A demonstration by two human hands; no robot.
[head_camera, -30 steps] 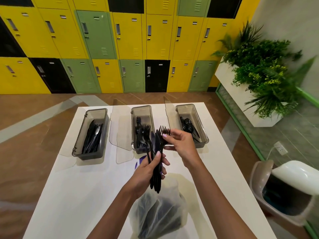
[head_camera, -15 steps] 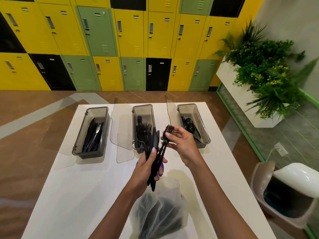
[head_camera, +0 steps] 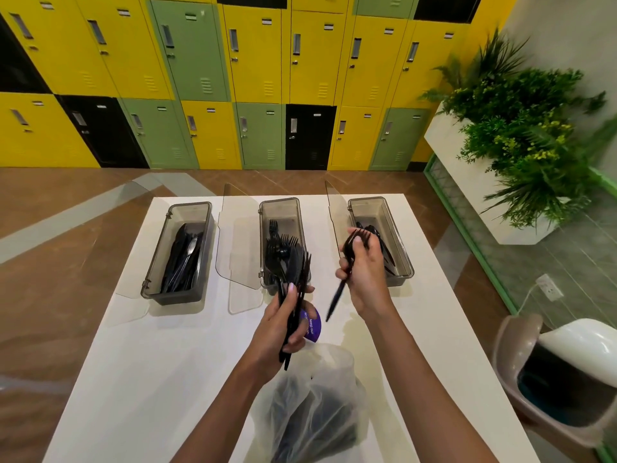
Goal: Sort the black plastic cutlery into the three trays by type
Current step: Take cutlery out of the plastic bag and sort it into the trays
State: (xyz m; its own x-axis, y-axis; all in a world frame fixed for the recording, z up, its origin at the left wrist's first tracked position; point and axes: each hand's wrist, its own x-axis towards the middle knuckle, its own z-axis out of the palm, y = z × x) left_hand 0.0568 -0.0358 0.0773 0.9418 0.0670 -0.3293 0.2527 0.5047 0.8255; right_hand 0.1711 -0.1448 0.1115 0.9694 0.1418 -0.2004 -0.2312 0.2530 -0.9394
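Three smoky plastic trays stand in a row on the white table (head_camera: 160, 379): the left tray (head_camera: 157, 262) holds knives, the middle tray (head_camera: 263, 228) forks, the right tray (head_camera: 395, 235) spoons. My left hand (head_camera: 280, 332) grips a bundle of black cutlery (head_camera: 295, 282) upright in front of the middle tray. My right hand (head_camera: 364, 275) holds a single black fork (head_camera: 345, 272) near its head, tines up, handle slanting down-left, just left of the right tray. A clear bag of more cutlery (head_camera: 314, 409) lies at the near edge.
Each tray's hinged lid (head_camera: 238, 248) lies open to its left. A purple label (head_camera: 312, 324) lies under my left hand. Lockers line the far wall. A white planter (head_camera: 474, 182) with greenery and a swing-top bin (head_camera: 564, 375) stand to the right of the table.
My right hand has pulled one fork out of the bundle and moved it right, away from my left hand. The left hand keeps the rest.
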